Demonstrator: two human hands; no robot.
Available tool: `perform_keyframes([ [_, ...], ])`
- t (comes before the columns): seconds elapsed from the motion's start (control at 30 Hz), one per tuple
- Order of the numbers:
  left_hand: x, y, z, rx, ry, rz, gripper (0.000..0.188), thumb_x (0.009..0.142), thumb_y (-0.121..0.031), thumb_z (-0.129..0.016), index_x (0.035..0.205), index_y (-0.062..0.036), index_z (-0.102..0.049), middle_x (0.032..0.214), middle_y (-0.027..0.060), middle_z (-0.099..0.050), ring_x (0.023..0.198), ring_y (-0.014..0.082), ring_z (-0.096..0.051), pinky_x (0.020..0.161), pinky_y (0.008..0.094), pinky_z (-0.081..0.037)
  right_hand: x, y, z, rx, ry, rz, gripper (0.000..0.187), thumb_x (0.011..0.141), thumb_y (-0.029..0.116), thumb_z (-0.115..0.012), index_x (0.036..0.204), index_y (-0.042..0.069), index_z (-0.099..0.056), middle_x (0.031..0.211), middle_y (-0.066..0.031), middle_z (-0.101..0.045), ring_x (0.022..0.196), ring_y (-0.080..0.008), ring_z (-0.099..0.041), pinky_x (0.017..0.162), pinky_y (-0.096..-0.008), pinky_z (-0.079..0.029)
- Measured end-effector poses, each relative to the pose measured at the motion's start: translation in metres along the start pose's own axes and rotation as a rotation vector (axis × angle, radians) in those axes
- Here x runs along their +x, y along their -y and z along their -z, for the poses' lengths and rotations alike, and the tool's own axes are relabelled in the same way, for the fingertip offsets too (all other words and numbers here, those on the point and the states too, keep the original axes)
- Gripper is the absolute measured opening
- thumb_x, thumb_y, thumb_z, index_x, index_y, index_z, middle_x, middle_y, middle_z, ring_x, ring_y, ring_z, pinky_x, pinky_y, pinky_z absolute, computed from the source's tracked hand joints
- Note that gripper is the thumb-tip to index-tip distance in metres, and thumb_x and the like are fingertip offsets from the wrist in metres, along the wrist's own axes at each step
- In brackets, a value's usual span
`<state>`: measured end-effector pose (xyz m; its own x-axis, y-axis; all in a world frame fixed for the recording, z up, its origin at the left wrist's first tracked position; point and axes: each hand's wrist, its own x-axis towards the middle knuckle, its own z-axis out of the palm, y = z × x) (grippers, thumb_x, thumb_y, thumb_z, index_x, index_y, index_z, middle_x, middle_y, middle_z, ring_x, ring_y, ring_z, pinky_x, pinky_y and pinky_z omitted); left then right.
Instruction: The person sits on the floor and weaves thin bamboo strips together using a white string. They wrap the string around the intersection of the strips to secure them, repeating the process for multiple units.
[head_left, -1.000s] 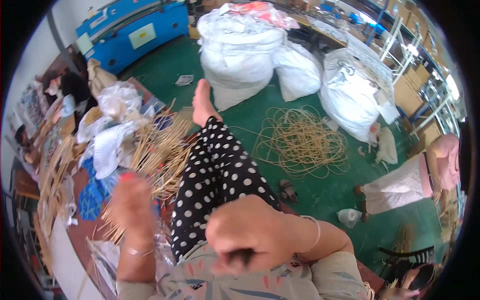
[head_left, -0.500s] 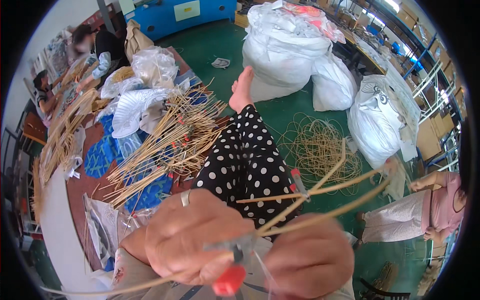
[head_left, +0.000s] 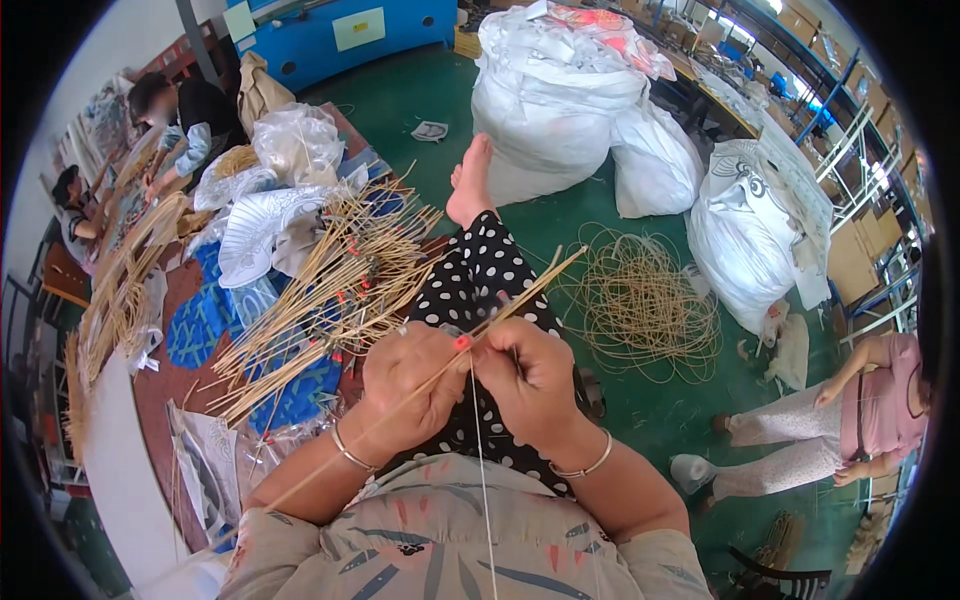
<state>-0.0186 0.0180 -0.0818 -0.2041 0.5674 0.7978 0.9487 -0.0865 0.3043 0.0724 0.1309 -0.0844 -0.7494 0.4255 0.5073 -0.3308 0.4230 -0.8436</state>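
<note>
Over my lap, my left hand (head_left: 412, 385) is closed round a thin bundle of tan bamboo sticks (head_left: 535, 287), which slants up to the right. A small red-tipped clip (head_left: 462, 343) sits on the bundle between my hands. My right hand (head_left: 532, 382) is closed beside it, thumb and fingers pinched at the sticks where a white string (head_left: 483, 465) begins. The string runs straight down over my shirt to the lower edge. What lies inside the right fingers is partly hidden. One long stick trails blurred toward the lower left, past my left forearm.
A heap of bamboo sticks (head_left: 330, 290) with red clips lies left of my legs. Coiled cane (head_left: 650, 310) rests on the green floor, with stuffed white bags (head_left: 560, 100) beyond. One person (head_left: 880, 400) stands at right; two others (head_left: 190, 125) work at far left.
Both hands have moved away from the camera, toward my knees. The sticks, spread and crossing before, now lie closer together. The white string now shows stretched down to the lower edge.
</note>
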Motion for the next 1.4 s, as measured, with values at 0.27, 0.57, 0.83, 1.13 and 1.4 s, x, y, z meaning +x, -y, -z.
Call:
perform_keyframes([
  [0.27, 0.014, 0.0, 0.006, -0.056, -0.155, -0.049, 0.018, 0.073, 0.0, -0.061, 0.089, -0.002, -0.053, 0.069, 0.0092, -0.056, 0.051, 0.0223, -0.05, 0.045, 0.0307, -0.039, -0.002, 0.053, 0.013, 0.318, 0.373, 0.201, 0.013, 0.071, 0.009, -0.065, 0.074, 0.003, -0.054, 0.067, -0.0058, -0.055, 0.053, -0.0185, -0.053, 0.046, -0.0261, -0.041],
  [0.57, 0.012, -0.036, 0.036, -0.408, -0.27, -0.124, 0.019, 0.069, -0.01, -0.063, 0.083, 0.0019, -0.057, 0.067, 0.0115, -0.057, 0.047, 0.0195, -0.053, 0.041, 0.0276, -0.042, -0.013, 0.083, 0.038, -0.155, 0.323, 0.371, 0.016, 0.067, 0.01, -0.066, 0.078, 0.004, -0.055, 0.069, -0.0059, -0.057, 0.057, -0.0191, -0.055, 0.049, -0.029, -0.043],
  [0.83, 0.013, -0.047, 0.036, -0.394, -0.259, -0.095, 0.026, 0.062, -0.01, -0.064, 0.084, 0.0009, -0.054, 0.066, 0.0091, -0.055, 0.049, 0.0186, -0.053, 0.04, 0.0285, -0.042, -0.009, 0.081, 0.029, -0.361, 0.173, 0.454, 0.021, 0.064, 0.011, -0.068, 0.081, 0.005, -0.056, 0.072, -0.0059, -0.06, 0.06, -0.0197, -0.057, 0.053, -0.0315, -0.044],
  [1.13, -0.001, -0.018, 0.019, -0.136, -0.078, -0.001, 0.019, 0.07, -0.003, -0.063, 0.087, -0.0012, -0.056, 0.071, 0.0066, -0.056, 0.056, 0.0214, -0.053, 0.046, 0.0305, -0.042, 0.004, 0.028, 0.005, -0.356, 0.002, 0.421, 0.011, 0.067, 0.001, -0.059, 0.076, 0.004, -0.052, 0.064, -0.006, -0.054, 0.055, -0.0212, -0.054, 0.048, -0.0303, -0.041],
  [1.4, -0.009, -0.007, -0.005, -0.339, -0.139, 0.362, 0.008, 0.08, -0.001, -0.055, 0.087, 0.0009, -0.055, 0.07, 0.0092, -0.056, 0.054, 0.0208, -0.051, 0.05, 0.028, -0.041, 0.009, -0.001, 0.007, -0.15, 0.111, 0.386, 0.022, 0.066, 0.007, -0.066, 0.08, 0.003, -0.05, 0.064, -0.0097, -0.052, 0.052, -0.0251, -0.052, 0.046, -0.0301, -0.041],
])
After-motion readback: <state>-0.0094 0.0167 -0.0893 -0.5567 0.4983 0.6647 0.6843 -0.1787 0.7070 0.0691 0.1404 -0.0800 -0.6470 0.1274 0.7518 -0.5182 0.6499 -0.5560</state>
